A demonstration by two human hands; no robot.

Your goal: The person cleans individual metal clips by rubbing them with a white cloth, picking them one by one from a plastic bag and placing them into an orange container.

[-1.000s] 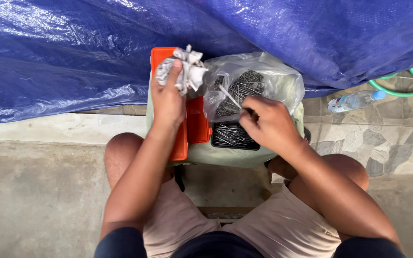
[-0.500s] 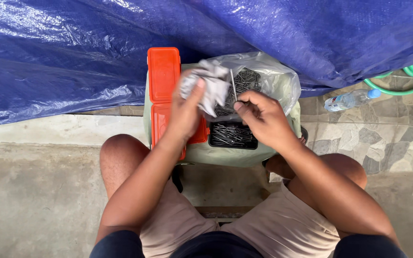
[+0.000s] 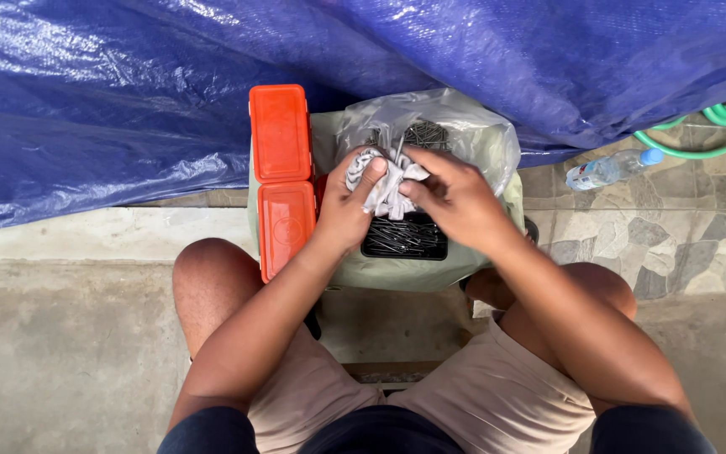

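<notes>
Fingers [image 3: 361, 178] of both hands pinch cloth-wrapped nail [image 3: 399, 150], axis pointing away

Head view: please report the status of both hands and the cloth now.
Left hand and right hand both gripping the grey cloth. Thin nail sticks up from cloth. Black tray of nails beneath. Nothing blocking.
</notes>
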